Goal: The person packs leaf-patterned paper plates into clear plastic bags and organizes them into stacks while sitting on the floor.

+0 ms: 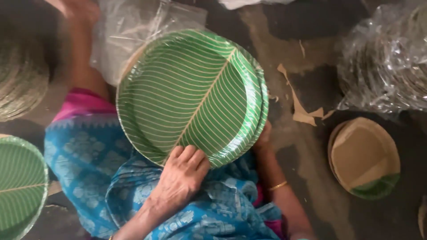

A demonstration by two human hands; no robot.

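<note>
A stack of round green paper plates (pixel 191 93) printed with a pale leaf-vein pattern is held tilted over my lap. My left hand (pixel 182 178) grips the stack's near rim, fingers curled over the edge. My right hand (pixel 264 134) holds the right edge from below and is mostly hidden by the plates. A gold bangle (pixel 278 186) sits on my right wrist. Blue patterned cloth with pink trim (pixel 89 151) covers my lap under the plates.
Another green leaf plate (pixel 20 186) lies at the lower left. A stack of brown-backed plates (pixel 362 158) sits on the dark floor at right, below a plastic-wrapped bundle of plates (pixel 387 62). Clear plastic sheet (pixel 129 31) and paper scraps (pixel 302 111) lie behind. A blurred bare limb (pixel 80 49) crosses the upper left.
</note>
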